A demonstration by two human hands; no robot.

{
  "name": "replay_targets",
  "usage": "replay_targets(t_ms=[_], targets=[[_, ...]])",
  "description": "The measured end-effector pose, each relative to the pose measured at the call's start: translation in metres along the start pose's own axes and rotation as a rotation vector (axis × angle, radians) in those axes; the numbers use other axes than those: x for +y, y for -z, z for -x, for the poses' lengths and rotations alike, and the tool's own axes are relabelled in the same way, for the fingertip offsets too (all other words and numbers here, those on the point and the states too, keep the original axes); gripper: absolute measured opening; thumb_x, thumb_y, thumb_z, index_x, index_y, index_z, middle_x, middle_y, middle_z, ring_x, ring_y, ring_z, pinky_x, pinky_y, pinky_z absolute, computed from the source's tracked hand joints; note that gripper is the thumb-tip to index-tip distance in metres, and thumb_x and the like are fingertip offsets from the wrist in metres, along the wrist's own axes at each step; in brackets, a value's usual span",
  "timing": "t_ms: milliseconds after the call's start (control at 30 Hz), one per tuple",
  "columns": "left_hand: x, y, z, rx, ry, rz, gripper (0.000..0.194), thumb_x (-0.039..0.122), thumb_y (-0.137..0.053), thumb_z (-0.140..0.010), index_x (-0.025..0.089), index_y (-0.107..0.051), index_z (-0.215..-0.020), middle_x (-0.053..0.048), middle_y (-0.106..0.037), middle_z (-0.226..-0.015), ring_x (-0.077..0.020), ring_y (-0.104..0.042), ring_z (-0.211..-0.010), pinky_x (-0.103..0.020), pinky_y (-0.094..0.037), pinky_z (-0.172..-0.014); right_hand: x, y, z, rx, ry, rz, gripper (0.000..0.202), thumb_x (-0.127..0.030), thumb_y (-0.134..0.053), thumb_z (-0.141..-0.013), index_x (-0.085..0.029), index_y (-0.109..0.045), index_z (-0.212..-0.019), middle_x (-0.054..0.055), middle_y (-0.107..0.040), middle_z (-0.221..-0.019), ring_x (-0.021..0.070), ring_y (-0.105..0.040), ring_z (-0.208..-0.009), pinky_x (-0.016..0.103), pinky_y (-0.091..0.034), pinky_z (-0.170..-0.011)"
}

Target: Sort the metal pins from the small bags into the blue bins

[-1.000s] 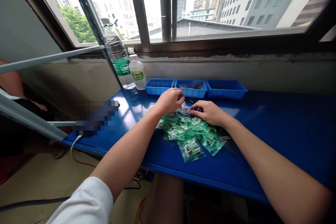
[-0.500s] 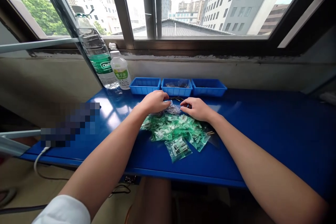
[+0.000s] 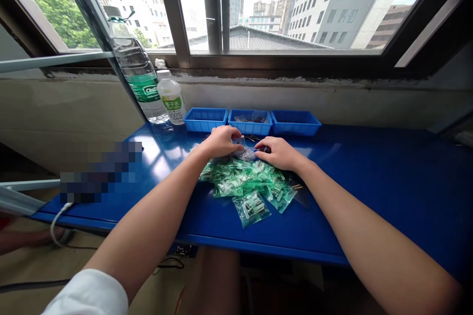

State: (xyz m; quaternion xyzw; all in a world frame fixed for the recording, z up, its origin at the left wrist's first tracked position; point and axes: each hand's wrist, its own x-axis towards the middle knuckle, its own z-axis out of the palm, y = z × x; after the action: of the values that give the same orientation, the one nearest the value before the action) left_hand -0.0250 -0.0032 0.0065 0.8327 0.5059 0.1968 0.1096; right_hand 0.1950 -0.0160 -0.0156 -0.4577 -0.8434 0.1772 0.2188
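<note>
My left hand (image 3: 224, 141) is at the far side of a pile of small green plastic packets (image 3: 240, 177), its thumb and forefinger apart, touching a clear plastic bag (image 3: 245, 152) of small parts. My right hand (image 3: 278, 152) rests at the right of that bag, fingers curled and thumb apart from them, with nothing visible in it. One green packet with pale pieces (image 3: 252, 207) lies nearest the table's front edge. Dark thin pieces (image 3: 252, 138) lie just beyond the bag, between the hands and the trays.
Three blue trays, left (image 3: 205, 120), middle (image 3: 250, 122) and right (image 3: 295, 123), line the wall. A large water bottle (image 3: 142, 83) and a smaller white bottle (image 3: 172, 101) stand left of them. A blurred dark object (image 3: 99, 177) with a cable lies at left on the blue table (image 3: 388, 192).
My left thumb and forefinger have spread apart a little over the clear bag. The view has shifted slightly. A person's leg has come into view at the lower left.
</note>
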Motion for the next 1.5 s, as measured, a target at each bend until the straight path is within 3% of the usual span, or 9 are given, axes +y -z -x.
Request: replay_targets(t_ms=[133,400,533,700,833,1000,1267,1367,1500], targets=[[0.000,0.001,0.000,0.080,0.001,0.173,0.017,0.032,-0.061,-0.074,0.019,-0.069,-0.081,-0.001,-0.070,-0.081,-0.0170,-0.061,-0.077,-0.027,-0.044,-0.070,0.000,0.000,0.000,0.002,0.010,-0.002,0.022,-0.033,-0.061,-0.080,-0.019,-0.070,-0.094,0.007,-0.070,-0.095,0.0201,-0.063,-0.085,0.030,-0.049,-0.074],[0.013,-0.003,0.001,0.268,-0.074,0.441,0.022,0.033,-0.060,-0.078,0.014,-0.069,-0.085,-0.001,-0.065,-0.069,-0.0115,-0.054,-0.061,-0.022,-0.041,-0.056,-0.013,0.005,0.006,0.166,0.030,-0.298,0.027,-0.029,-0.062,-0.076,-0.018,-0.061,-0.102,0.006,-0.069,-0.095,0.0176,-0.061,-0.079,0.029,-0.047,-0.067],[0.022,-0.008,0.002,0.275,-0.071,0.562,0.022,0.029,-0.063,-0.076,0.014,-0.067,-0.091,-0.002,-0.066,-0.070,-0.0117,-0.057,-0.062,-0.022,-0.044,-0.058,-0.021,0.008,0.009,0.154,0.130,-0.494,0.023,-0.026,-0.064,-0.073,-0.018,-0.063,-0.095,0.005,-0.068,-0.099,0.0183,-0.061,-0.085,0.029,-0.047,-0.071],[0.027,-0.009,0.003,0.223,-0.077,0.646,0.026,0.028,-0.064,-0.075,0.015,-0.061,-0.097,0.000,-0.065,-0.068,-0.0107,-0.057,-0.059,-0.021,-0.044,-0.055,-0.020,0.007,0.008,0.105,0.102,-0.540,0.021,-0.027,-0.064,-0.072,-0.016,-0.070,-0.089,0.005,-0.070,-0.090,0.0184,-0.059,-0.082,0.029,-0.044,-0.068],[0.026,-0.010,0.003,0.165,-0.077,0.608,0.018,0.029,-0.061,-0.077,0.015,-0.060,-0.088,0.000,-0.063,-0.067,-0.0101,-0.055,-0.056,-0.020,-0.040,-0.051,-0.014,0.006,0.006,0.141,0.081,-0.679,0.025,-0.028,-0.066,-0.069,-0.016,-0.071,-0.091,0.005,-0.070,-0.090,0.0179,-0.058,-0.079,0.028,-0.044,-0.066],[0.024,-0.009,0.002,0.137,-0.028,0.553,0.024,0.026,-0.057,-0.078,0.016,-0.060,-0.100,0.000,-0.065,-0.069,-0.0127,-0.058,-0.060,-0.021,-0.041,-0.053,-0.014,0.005,0.004,0.148,0.006,-0.777,0.022,-0.029,-0.067,-0.067,-0.015,-0.074,-0.082,0.005,-0.071,-0.075,0.0160,-0.058,-0.066,0.028,-0.044,-0.061],[0.004,0.000,-0.001,0.399,0.046,0.135,0.024,0.021,-0.053,-0.076,0.016,-0.065,-0.096,-0.003,-0.068,-0.079,-0.0159,-0.058,-0.069,-0.028,-0.044,-0.067,-0.003,0.010,0.000,0.374,-0.100,-0.771,0.020,-0.034,-0.064,-0.070,-0.014,-0.068,-0.066,0.002,-0.061,-0.057,0.0121,-0.050,-0.050,0.026,-0.036,-0.049],[0.005,-0.001,0.000,0.286,0.041,0.312,0.022,0.030,-0.057,-0.077,0.016,-0.066,-0.093,-0.003,-0.068,-0.081,-0.0159,-0.059,-0.071,-0.027,-0.044,-0.066,-0.001,0.012,0.000,0.350,-0.108,-0.832,0.020,-0.032,-0.061,-0.071,-0.014,-0.069,-0.071,0.003,-0.064,-0.062,0.0124,-0.051,-0.051,0.026,-0.034,-0.047],[0.018,-0.001,0.003,-0.038,-0.080,0.586,0.026,0.037,-0.062,-0.077,0.016,-0.069,-0.091,-0.003,-0.068,-0.085,-0.0145,-0.058,-0.073,-0.024,-0.044,-0.063,-0.005,0.011,0.003,0.273,-0.080,-0.895,0.025,-0.036,-0.059,-0.073,-0.014,-0.069,-0.067,0.004,-0.063,-0.062,0.0119,-0.051,-0.052,0.025,-0.034,-0.048]])
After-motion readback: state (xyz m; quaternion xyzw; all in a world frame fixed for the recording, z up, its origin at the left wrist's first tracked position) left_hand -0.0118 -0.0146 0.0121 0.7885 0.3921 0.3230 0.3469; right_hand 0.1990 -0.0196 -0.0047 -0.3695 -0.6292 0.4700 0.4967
